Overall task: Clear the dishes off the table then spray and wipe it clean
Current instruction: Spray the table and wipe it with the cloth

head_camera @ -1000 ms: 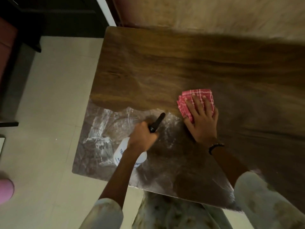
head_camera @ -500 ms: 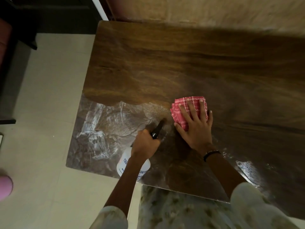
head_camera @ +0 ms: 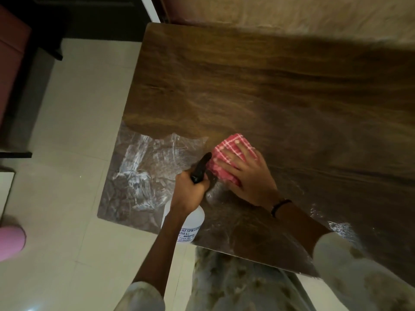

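No dishes on table (head_camera: 247,86); wiping underway. Left hand (head_camera: 190,191) grips spray bottle (head_camera: 186,225), right hand (head_camera: 249,176) fingers flat, pressing cloth (head_camera: 226,153); surface beyond fingers unwiped.

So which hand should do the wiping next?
The right hand, probably. It already lies flat on the pink cloth on the table, while the left hand grips the spray bottle.
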`<action>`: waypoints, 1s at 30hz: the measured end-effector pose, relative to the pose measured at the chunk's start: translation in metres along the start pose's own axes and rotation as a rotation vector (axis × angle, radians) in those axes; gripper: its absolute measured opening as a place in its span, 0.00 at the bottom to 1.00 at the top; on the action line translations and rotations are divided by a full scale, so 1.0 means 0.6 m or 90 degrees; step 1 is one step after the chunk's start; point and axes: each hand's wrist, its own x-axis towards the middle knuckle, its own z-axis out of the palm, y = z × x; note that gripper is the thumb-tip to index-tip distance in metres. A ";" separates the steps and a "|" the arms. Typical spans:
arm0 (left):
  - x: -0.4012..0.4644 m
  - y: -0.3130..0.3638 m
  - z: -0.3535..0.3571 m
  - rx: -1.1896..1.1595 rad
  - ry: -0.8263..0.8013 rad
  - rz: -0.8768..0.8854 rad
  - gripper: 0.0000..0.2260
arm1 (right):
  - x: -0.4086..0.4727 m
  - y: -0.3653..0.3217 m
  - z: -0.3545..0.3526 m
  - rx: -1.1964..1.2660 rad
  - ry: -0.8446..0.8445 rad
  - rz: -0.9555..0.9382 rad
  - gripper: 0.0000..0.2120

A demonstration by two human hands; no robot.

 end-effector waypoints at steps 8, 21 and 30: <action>-0.003 -0.008 -0.011 -0.032 0.011 0.029 0.06 | 0.064 0.016 -0.016 0.024 0.026 0.207 0.30; -0.013 -0.020 -0.022 -0.023 0.078 -0.017 0.03 | -0.013 -0.002 0.007 -0.007 -0.001 0.150 0.30; 0.016 -0.043 -0.089 0.090 0.050 -0.052 0.03 | 0.014 -0.041 0.008 0.003 0.004 0.262 0.30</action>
